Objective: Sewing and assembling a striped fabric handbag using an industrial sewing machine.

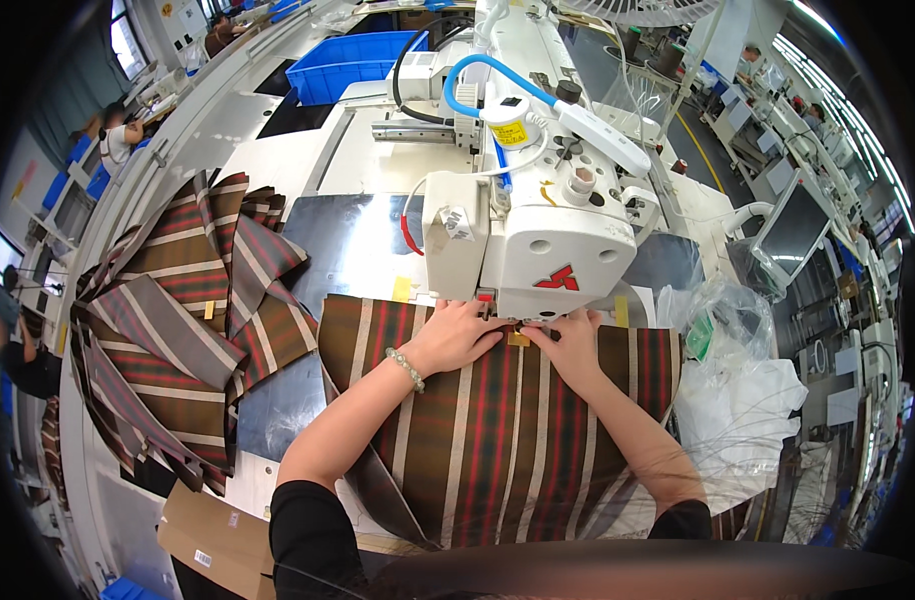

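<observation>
Brown, green and red striped fabric [468, 440] lies under the head of a white industrial sewing machine [568, 245]. Its near edge hangs in curved folds toward me. A small yellow label [519, 339] rests on the fabric just in front of the needle area. My left hand [456, 335], a beaded bracelet at its wrist, lies flat on the cloth with fingers stretched toward the label's left side. On the other side, my right hand [576, 345] has its fingers bent and drawn together close to the label; what they grip is hidden. The needle itself is hidden by the machine head.
A heap of matching striped pieces [193, 300] sits at the left beside a shiny metal plate [268, 420]. Clear plastic bags [738, 350] lie at the right. Behind are a blue crate [353, 65] and a screen [793, 225]. Cardboard [213, 530] is at lower left.
</observation>
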The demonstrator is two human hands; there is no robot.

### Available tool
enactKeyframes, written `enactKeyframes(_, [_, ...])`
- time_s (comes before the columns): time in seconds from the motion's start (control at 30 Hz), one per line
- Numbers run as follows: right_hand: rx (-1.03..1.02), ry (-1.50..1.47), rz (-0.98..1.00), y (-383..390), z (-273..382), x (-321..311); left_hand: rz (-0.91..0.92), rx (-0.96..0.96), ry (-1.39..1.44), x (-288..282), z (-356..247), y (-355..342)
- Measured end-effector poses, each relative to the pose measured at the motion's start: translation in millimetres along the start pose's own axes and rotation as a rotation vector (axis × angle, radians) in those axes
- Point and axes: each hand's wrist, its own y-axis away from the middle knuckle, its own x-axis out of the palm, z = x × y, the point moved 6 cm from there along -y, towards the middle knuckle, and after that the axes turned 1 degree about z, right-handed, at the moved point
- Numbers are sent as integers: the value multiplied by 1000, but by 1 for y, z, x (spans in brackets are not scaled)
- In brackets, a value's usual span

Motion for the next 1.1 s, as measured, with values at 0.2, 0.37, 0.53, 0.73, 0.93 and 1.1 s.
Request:
enactKeyframes(0.2, [-221,122,-44,3,14,-4,-22,11,6,0,0,-1])
enactKeyframes(0.37, [-308,215,-90,5,22,-1,-20,6,30,2,3,-1])
enactKeyframes(0.53, [-168,75,-30,4,13,3,-50,16,107,5,11,1])
enactKeyframes(0.73, [-94,-21,32,3,1,5,49,-110,196,3,15,-3])
enactKeyframes(0.93, [-92,-64,97,2,-5,11,-133,94,158,-4,4,-3])
enactKeyframes(1.1, [-121,-33,75,2,-4,7,-41,76,93,6,5,-9])
